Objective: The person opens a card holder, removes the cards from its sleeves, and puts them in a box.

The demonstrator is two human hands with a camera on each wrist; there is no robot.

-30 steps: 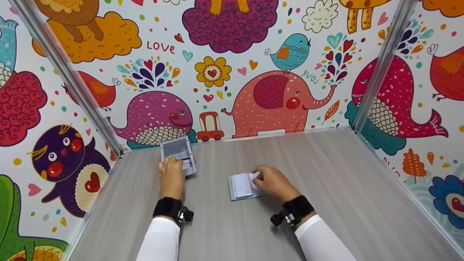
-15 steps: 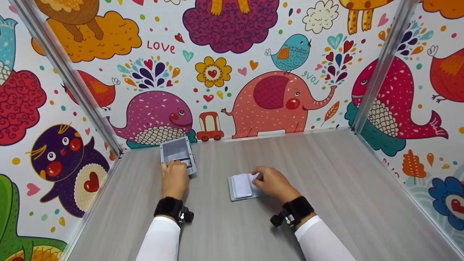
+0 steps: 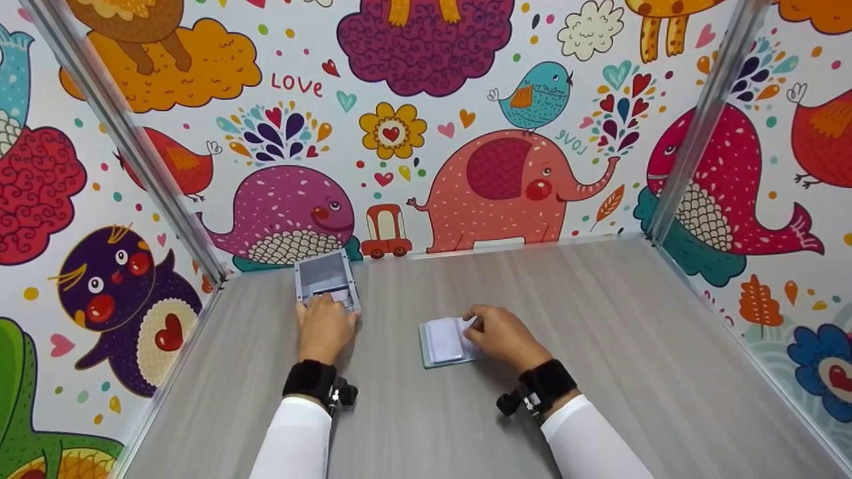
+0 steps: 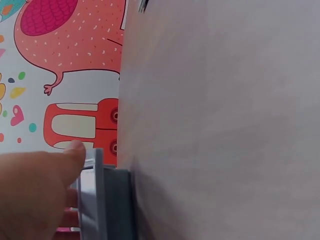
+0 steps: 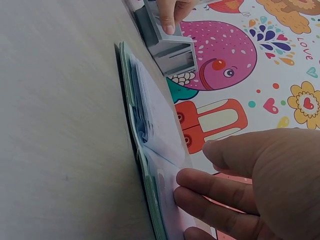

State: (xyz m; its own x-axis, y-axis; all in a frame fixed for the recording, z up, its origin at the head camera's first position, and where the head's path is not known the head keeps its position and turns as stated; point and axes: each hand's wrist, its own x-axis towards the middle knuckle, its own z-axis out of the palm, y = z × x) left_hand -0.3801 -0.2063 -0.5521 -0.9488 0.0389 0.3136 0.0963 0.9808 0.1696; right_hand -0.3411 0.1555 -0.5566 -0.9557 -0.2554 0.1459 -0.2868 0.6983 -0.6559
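A small booklet point(image 3: 444, 340) with a pale green cover and white leaves lies spread open on the table. In the right wrist view, my right hand point(image 3: 502, 332) rests its extended fingertips point(image 5: 187, 197) on the thinner side of the booklet, with the thumb raised. At the left, my left hand point(image 3: 325, 329) reaches over the near end of a grey open-topped box point(image 3: 326, 269). Its thumb point(image 4: 75, 155) lies at the box rim. The other fingers extend over the inside, their tips partly hidden. Pale pieces point(image 3: 341, 297) show in the near part of the box.
The box stands close to the back wall point(image 3: 399, 193), which carries cartoon animals. Metal posts point(image 3: 133, 133) mark the corners, and side walls flank the wood-grain table point(image 3: 399, 412). Black straps with small cameras point(image 3: 313, 380) circle both wrists.
My left hand has shifted slightly right over the box, and its thumb has come out to the right-hand rim. The right hand and the booklet have stayed in place.
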